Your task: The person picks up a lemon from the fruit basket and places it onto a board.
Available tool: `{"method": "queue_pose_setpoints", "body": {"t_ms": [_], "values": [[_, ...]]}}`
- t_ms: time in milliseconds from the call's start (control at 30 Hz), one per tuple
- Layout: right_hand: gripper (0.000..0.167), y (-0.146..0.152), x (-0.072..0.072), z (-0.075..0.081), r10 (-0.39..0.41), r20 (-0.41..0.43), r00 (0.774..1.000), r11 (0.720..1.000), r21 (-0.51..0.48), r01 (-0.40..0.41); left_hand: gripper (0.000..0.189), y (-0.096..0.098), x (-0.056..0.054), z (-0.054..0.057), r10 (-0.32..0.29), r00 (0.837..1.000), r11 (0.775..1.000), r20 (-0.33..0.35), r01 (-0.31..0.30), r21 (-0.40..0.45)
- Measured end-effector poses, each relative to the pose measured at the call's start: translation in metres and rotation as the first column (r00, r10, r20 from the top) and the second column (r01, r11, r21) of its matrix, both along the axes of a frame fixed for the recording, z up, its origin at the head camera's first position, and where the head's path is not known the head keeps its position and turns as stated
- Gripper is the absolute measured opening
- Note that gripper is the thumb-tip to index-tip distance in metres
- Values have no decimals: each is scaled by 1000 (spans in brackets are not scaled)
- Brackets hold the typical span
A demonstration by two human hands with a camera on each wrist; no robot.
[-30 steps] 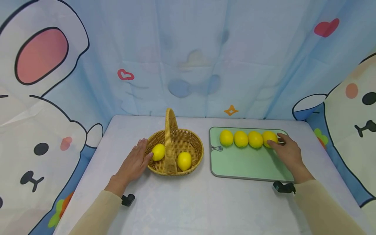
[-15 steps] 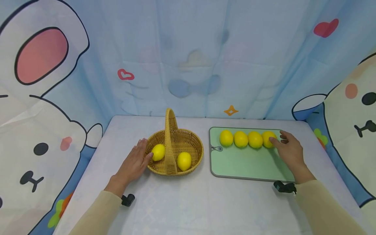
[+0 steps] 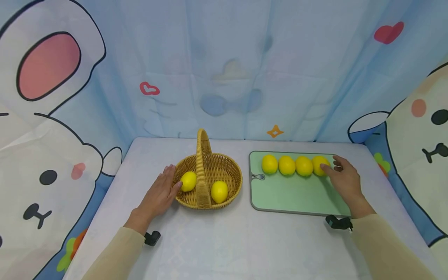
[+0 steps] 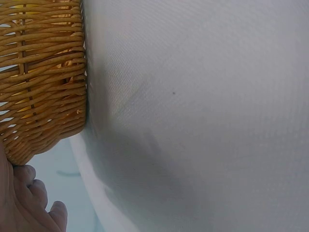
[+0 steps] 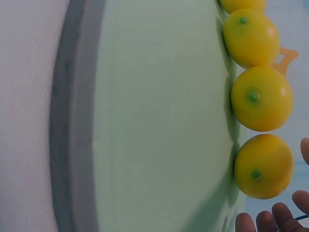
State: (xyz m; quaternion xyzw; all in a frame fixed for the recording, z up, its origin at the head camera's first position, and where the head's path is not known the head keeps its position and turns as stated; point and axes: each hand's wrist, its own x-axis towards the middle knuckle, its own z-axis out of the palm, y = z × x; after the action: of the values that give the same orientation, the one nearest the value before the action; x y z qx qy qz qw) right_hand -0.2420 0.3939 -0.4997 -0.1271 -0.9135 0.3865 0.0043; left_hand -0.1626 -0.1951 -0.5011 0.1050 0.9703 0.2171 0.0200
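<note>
My left hand [image 3: 159, 190] lies along the left side of a wicker basket [image 3: 225, 167], fingers straight and thumb at its rim. The left wrist view shows its fingers [image 4: 38, 193] beside the basket's woven wall [image 4: 43, 72]. Inside the basket sit two lemons, one left of the handle [image 3: 189, 181] and one right of it [image 3: 219, 192]. My right hand [image 3: 344, 182] hovers at the right end of a row of lemons, fingers loosely bent around nothing. Nearest to it is the end lemon [image 5: 264, 166], with a gap to the fingertips [image 5: 245, 223] in the right wrist view.
The row of several lemons [image 3: 287, 166] runs along the back of a green cutting board [image 3: 297, 194] with a grey edge. A white cloth covers the table [image 3: 224, 241]. Behind it hangs a blue printed curtain [image 3: 231, 70].
My right hand has shifted slightly right, its fingers drawing back from the end lemon. The left hand, the basket and its lemons look the same.
</note>
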Motion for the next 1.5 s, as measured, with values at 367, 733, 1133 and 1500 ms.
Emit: {"method": "queue_pose_setpoints", "body": {"t_ms": [367,733,1133,1500], "values": [[82,-1,0,10,-9,-33,999,1000,-12,8,77,-1,1,0,4,1000,1000,-6,-4,0],[81,0,-1,1,-24,-25,999,1000,-7,24,77,-1,0,-1,-1,1000,1000,-9,1,10],[81,-3,-2,-1,-31,-16,999,999,-24,31,77,0,0,1,-5,1000,1000,-10,5,8],[82,1,-2,-3,-14,-31,999,999,-33,13,77,0,0,2,1,1000,1000,-1,-1,-1]]}}
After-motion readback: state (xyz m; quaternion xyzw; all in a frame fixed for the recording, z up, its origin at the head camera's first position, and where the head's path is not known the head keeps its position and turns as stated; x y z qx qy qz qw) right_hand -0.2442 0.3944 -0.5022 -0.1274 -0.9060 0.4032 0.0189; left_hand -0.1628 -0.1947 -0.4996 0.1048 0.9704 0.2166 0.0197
